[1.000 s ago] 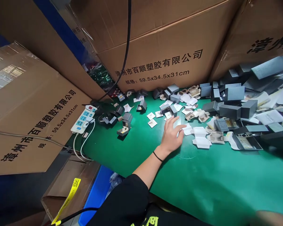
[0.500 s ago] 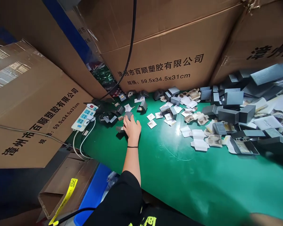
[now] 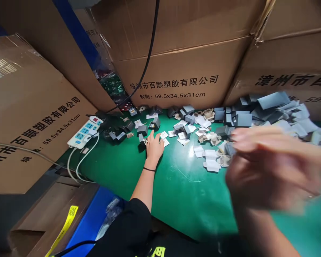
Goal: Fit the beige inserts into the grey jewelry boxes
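Note:
My left hand [image 3: 154, 147] reaches out over the green table, its fingers curled at a small dark grey box [image 3: 142, 139]. The box shows at the thumb side, and the fingers partly hide the grip. Just behind it stands another grey box [image 3: 142, 130], with an open grey box [image 3: 155, 123] to its right. White paper squares [image 3: 164, 142] lie at the fingertips. Large and smeared by motion, my right hand [image 3: 270, 167] is raised close to the camera at the right. Its fingers are too blurred to read, and it covers part of the scattered boxes.
Grey boxes [image 3: 244, 120] and unfolded white papers [image 3: 212, 165] are heaped along the back and right of the green table [image 3: 182, 200]. Big cartons [image 3: 176, 67] wall the rear. A power strip [image 3: 84, 132] with white cables lies at left; a black cable [image 3: 149, 53] hangs in front.
My left hand has shifted right across the table, and the small grey box has moved along with it. My right hand has risen into view from the lower right. The view has turned rightward.

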`<state>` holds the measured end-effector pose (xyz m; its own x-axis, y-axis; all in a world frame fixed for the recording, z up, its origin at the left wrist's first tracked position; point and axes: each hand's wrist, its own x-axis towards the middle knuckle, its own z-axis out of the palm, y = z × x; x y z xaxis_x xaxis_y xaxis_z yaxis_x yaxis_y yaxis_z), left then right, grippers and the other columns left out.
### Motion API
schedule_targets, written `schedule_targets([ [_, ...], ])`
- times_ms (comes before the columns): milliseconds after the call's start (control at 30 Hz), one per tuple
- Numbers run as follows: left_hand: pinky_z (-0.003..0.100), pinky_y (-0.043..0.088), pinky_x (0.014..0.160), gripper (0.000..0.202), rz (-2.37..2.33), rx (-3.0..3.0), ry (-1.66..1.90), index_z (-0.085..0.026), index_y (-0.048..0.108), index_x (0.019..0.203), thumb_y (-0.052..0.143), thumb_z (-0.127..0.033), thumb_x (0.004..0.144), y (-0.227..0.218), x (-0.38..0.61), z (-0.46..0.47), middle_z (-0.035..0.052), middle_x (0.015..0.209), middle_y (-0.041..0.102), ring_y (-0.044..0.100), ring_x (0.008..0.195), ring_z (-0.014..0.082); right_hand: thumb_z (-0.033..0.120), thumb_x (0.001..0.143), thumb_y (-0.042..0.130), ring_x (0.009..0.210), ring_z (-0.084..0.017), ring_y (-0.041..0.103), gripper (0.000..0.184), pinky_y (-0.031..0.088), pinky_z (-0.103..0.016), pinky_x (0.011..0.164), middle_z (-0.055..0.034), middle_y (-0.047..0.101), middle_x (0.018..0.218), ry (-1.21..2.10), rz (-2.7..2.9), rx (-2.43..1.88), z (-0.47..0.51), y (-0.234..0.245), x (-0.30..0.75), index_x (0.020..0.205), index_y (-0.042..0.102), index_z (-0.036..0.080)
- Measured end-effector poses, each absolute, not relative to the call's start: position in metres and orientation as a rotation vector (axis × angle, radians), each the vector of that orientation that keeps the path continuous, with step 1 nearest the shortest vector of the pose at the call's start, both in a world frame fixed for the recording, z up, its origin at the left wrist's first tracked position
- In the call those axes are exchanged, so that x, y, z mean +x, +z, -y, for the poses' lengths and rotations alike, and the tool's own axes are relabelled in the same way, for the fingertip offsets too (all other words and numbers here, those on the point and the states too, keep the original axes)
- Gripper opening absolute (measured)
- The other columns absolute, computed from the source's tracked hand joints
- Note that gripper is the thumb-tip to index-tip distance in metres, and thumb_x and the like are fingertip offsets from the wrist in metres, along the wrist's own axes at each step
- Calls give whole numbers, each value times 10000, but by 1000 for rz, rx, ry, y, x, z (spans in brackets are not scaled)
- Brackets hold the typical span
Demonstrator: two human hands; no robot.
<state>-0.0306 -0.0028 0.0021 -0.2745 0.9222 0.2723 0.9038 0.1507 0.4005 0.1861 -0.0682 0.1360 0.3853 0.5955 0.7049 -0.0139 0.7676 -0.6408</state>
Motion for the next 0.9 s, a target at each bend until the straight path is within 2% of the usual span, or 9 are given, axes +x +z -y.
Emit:
schedule_targets([
  [67,529,377,1072,328,-2189,2013,836,-158,646,1169,500,-185,877,-1,-26,1,169,1449,435,433,1310,338,260,905,532,738,-144,631,183,521,-299,694,-1,665,768,557,1166,-708,51,113,165,802,673,204],
  [133,499,372,1090,315,-2003,2145,898,-154,651,1157,494,-183,885,-4,-23,0,160,1435,457,443,1311,310,274,905,485,724,-153,634,229,514,-294,672,-20,687,778,774,1237,-884,33,72,141,821,680,190],
  [267,390,445,1048,297,-1664,2276,1067,-180,670,1100,447,-169,903,-4,-19,1,113,1345,561,524,1248,226,285,858,474,738,-194,638,238,501,-337,742,-42,698,757,921,1422,-1109,15,-6,115,820,684,181],
  [400,354,512,926,275,-1579,2252,1416,-196,699,942,426,-179,911,2,-21,5,79,1047,700,642,1015,190,273,869,439,771,-193,619,259,484,-331,758,-46,707,835,842,1573,-1164,13,-26,121,853,689,208],
  [500,337,524,782,263,-1737,1991,1706,-180,661,1058,464,-268,909,9,-30,1,90,1005,683,619,922,195,240,884,420,832,-210,592,273,465,-336,776,-62,703,869,663,1684,-1212,8,-24,131,857,688,197],
  [600,302,490,684,463,-1706,1911,1542,-172,542,1278,521,-403,877,14,-49,-9,119,1139,635,572,918,201,199,882,424,902,-239,566,267,451,-356,806,-87,686,919,520,1787,-1298,-1,-28,137,931,685,172],
  [667,311,480,711,562,-1643,1948,1317,-182,497,1335,542,-466,853,14,-65,-15,128,1221,603,554,966,217,181,882,436,947,-249,554,272,446,-358,822,-100,667,984,459,1844,-1362,-6,-32,139,1015,672,161],
  [733,336,480,778,593,-1620,1919,1241,-182,481,1352,528,-496,851,12,-78,-17,139,1284,564,538,1056,240,179,893,446,963,-248,545,273,443,-350,826,-102,653,1016,407,1911,-1397,-8,-35,139,1064,660,162],
  [900,371,484,873,624,-1590,1876,969,-217,463,1370,588,-467,812,6,-88,-9,127,1376,492,508,1199,277,187,906,470,905,-234,532,214,434,-329,781,-82,648,938,292,2063,-1411,-7,-37,136,930,682,195],
])
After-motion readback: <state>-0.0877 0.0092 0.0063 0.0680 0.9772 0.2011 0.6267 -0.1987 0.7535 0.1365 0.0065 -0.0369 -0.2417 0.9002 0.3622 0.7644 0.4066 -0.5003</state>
